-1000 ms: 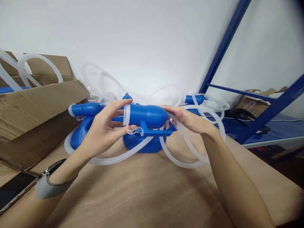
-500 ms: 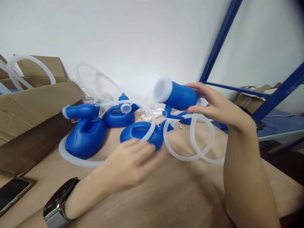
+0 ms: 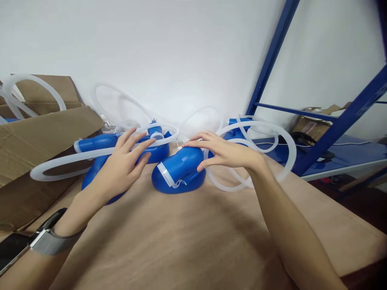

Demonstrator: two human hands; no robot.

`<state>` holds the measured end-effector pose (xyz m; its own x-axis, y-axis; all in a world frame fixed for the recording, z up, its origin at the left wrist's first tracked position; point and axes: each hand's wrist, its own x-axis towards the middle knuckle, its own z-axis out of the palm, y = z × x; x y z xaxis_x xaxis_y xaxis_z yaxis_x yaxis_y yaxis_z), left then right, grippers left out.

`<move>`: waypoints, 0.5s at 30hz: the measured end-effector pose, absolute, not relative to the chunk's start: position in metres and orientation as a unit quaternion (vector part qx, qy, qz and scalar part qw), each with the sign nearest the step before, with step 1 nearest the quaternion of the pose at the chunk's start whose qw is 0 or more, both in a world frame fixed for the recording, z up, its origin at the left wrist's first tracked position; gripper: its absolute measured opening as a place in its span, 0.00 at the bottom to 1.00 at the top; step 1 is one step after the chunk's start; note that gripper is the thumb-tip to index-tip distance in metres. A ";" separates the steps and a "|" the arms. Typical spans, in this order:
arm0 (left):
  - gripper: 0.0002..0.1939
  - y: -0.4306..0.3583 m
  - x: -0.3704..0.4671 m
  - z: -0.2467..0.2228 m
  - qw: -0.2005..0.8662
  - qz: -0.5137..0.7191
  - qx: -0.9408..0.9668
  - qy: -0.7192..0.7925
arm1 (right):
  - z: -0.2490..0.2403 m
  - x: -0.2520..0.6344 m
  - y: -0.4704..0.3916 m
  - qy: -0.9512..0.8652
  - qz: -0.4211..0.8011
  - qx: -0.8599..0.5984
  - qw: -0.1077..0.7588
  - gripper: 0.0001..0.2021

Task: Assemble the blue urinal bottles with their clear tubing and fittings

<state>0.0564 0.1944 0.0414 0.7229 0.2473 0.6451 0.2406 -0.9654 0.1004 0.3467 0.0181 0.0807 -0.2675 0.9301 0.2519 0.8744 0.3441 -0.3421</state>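
My right hand (image 3: 225,151) is on the rear end of a blue urinal funnel (image 3: 181,161), its fingers over the top and thumb at the side. The funnel has a white cap (image 3: 165,174) facing left and lies across a blue urinal bottle (image 3: 165,186), hiding its upper part. My left hand (image 3: 121,165) is open with fingers spread, in front of a translucent white hose (image 3: 78,156). Behind that hand sits another blue bottle (image 3: 93,174), partly hidden, topped by a second blue funnel (image 3: 98,142).
More blue bottles with hoses stand at the back (image 3: 160,152) and right (image 3: 231,135). A cardboard box (image 3: 45,141) with hoses is on the left, a phone (image 3: 13,247) at the lower left. A blue metal rack (image 3: 272,56) stands at right. Wooden tabletop (image 3: 187,237) lies in front.
My right hand has brought the funnel down and left, from the air onto the middle bottle. My left hand has moved left and up, its fingers now spread by the left hose, which is raised.
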 end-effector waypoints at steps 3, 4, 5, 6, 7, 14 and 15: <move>0.21 0.195 0.054 0.042 0.039 0.334 0.940 0.057 | 0.067 0.345 0.032 -0.791 0.045 -0.583 0.179 0.38; 0.21 0.193 0.054 0.042 0.049 0.317 0.947 0.034 | 0.064 0.345 0.034 -0.789 0.038 -0.589 0.170 0.38; 0.20 0.191 0.055 0.041 0.056 0.300 0.952 0.019 | 0.062 0.345 0.036 -0.786 0.032 -0.596 0.163 0.38; 0.20 0.189 0.055 0.040 0.057 0.287 0.956 0.012 | 0.060 0.346 0.037 -0.783 0.027 -0.602 0.156 0.38; 0.21 0.187 0.057 0.039 0.055 0.277 0.959 0.009 | 0.060 0.346 0.038 -0.780 0.024 -0.607 0.150 0.39; 0.35 0.184 0.067 0.029 -0.015 0.290 0.956 0.040 | 0.056 0.345 0.039 -0.787 -0.002 -0.600 0.142 0.38; 0.34 0.183 0.068 0.028 -0.025 0.295 0.954 0.044 | 0.056 0.343 0.040 -0.793 -0.012 -0.593 0.138 0.38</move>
<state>0.0684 0.1827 0.0283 0.8222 0.0694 0.5650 0.0985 -0.9949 -0.0211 0.3432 0.0398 0.0556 -0.2585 0.9377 0.2321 0.9441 0.2961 -0.1448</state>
